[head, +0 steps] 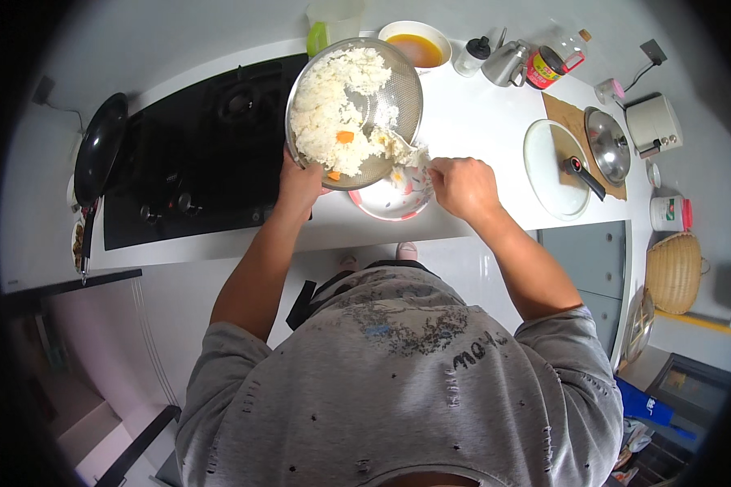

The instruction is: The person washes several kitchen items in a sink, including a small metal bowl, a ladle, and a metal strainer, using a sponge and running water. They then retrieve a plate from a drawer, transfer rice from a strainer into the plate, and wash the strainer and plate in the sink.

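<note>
My left hand [301,185] grips the near-left rim of a metal mesh strainer [409,91], tilted over the counter. Cooked white rice [323,109] covers much of its inside, along with a couple of orange chunks [345,137]. At the strainer's right edge, my right hand [466,185] is closed around what looks like a spoon or rice paddle. Its head [413,156] is coated with clumped rice, and its handle is mostly hidden by my fingers. Below sits a white bowl [390,208] with a red-patterned rim, partly covered by the strainer. Some rice shows above the bowl.
A black cooktop [207,152] lies left, with a dark pan [102,152] beyond it. Behind the strainer stand a bowl of yellowish liquid [417,49], a green-handled jug [335,21] and a metal kettle [505,64]. To the right are a glass lid [545,161] and a steel lid [603,146].
</note>
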